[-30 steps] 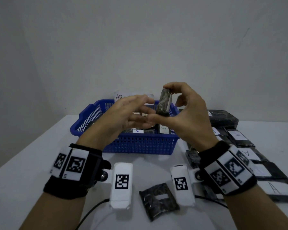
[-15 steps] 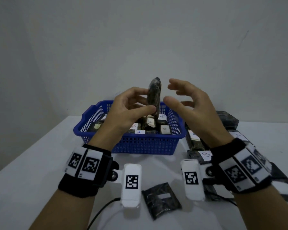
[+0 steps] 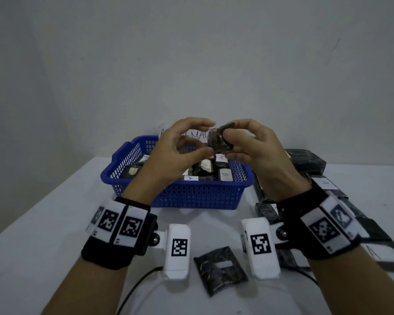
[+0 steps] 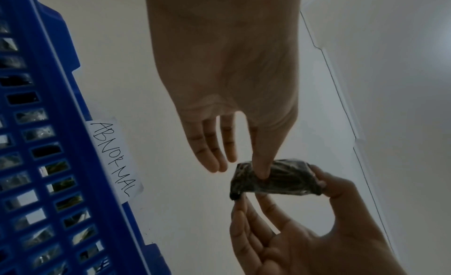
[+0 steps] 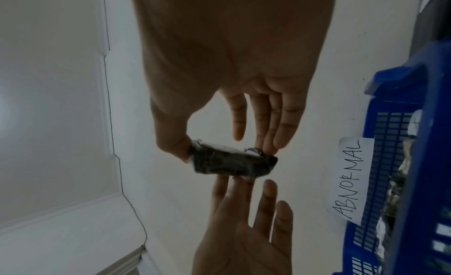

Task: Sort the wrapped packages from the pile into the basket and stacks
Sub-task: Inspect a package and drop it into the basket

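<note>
A small dark wrapped package (image 3: 220,139) (image 4: 280,180) (image 5: 234,165) is held level in the air above the blue basket (image 3: 191,196). My right hand (image 3: 230,144) (image 5: 224,150) pinches it by its ends, thumb on one end and fingers on the other. My left hand (image 3: 206,138) (image 4: 240,169) is beside it with straight fingers; its thumb presses the wrapper and a fingertip touches the underside. The basket holds several wrapped packages with white A and B labels.
A paper label reading ABNORMAL (image 4: 114,159) (image 5: 349,180) hangs on the basket's far wall. Dark packages with white labels (image 3: 328,185) lie in rows and stacks right of the basket. One loose package (image 3: 221,269) lies on the white table (image 3: 55,223) between my wrists. A cable (image 3: 137,289) runs at the front.
Half a second ago my left hand held the package upright while the right hand was open. Now the right hand pinches it, turned level, and the left fingers have straightened.
</note>
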Demonstrator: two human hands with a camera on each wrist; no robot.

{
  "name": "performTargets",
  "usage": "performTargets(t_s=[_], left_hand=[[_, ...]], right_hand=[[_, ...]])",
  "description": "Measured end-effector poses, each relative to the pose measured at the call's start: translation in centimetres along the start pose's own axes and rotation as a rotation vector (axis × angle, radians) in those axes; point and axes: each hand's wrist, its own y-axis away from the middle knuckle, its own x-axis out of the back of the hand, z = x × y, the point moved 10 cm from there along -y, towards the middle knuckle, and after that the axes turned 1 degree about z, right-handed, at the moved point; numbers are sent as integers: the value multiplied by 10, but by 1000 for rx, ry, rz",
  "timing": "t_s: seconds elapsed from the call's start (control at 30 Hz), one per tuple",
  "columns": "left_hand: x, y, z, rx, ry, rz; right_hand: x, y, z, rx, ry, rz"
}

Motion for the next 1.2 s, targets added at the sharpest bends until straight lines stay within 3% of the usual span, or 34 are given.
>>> performTargets(t_s=[0.1,0.23,0.37,0.53,0.77,0.83,0.97,1.2], left_hand=[[-8,3,-11,181,134,-29],[-12,6,-22,340,314,-59],[-3,4,-18,289,371,-6],[9,3,-7,198,320,22],[0,9,-13,252,247,-160],[4,7,-17,257,241,-112],[15,4,-22,262,194,-13],[21,11,-32,310,90,-67]], right_hand=[[0,3,-4,88,47,22],[-13,11,-22,338,363,-51],[-24,13,-21,387,488,-154],[-19,14,-25,371,426,-170],[-7,9,-29,389,386,-75],[-3,8,-26,364,418,-43],[-15,12,-22,382,561,-148],[-31,11,-15,484,799,-96]])
